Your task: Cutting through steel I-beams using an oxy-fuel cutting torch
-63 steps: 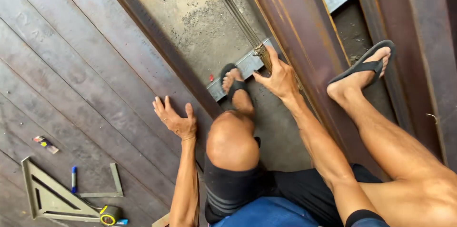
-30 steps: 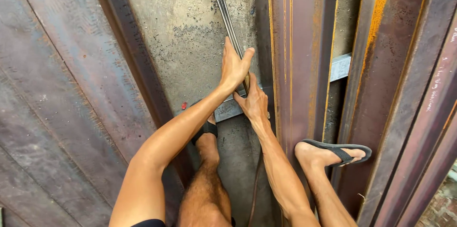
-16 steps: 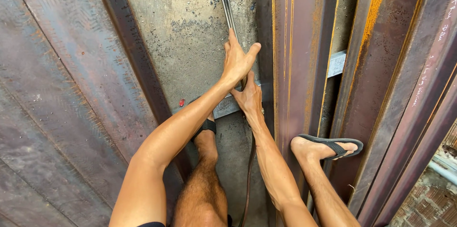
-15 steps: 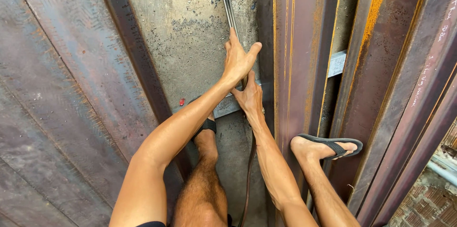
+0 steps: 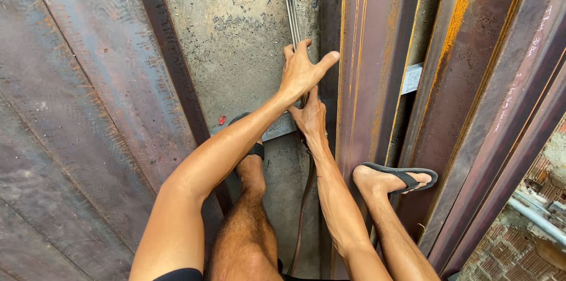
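our left hand (image 5: 302, 73) lies spread on the thin steel rods (image 5: 289, 4), thumb out toward the rusty beam (image 5: 368, 69). just below, our right hand (image 5: 311, 119) closes around the same rods over the grey bracket (image 5: 277, 129). chalk marks run along a far-right beam; stained concrete floor (image 5: 236, 39) beneath.

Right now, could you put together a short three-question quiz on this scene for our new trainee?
1. True or false: the left hand rests on the thin metal rods that run along the concrete floor.
2. Where is the right hand in the picture?
A. Just below the left hand, beside the rusty steel beam
B. On the right foot's sandal
C. Flat on the steel plate at far left
3. Fill in: both feet wear dark ____.

Key
1. True
2. A
3. Sandals
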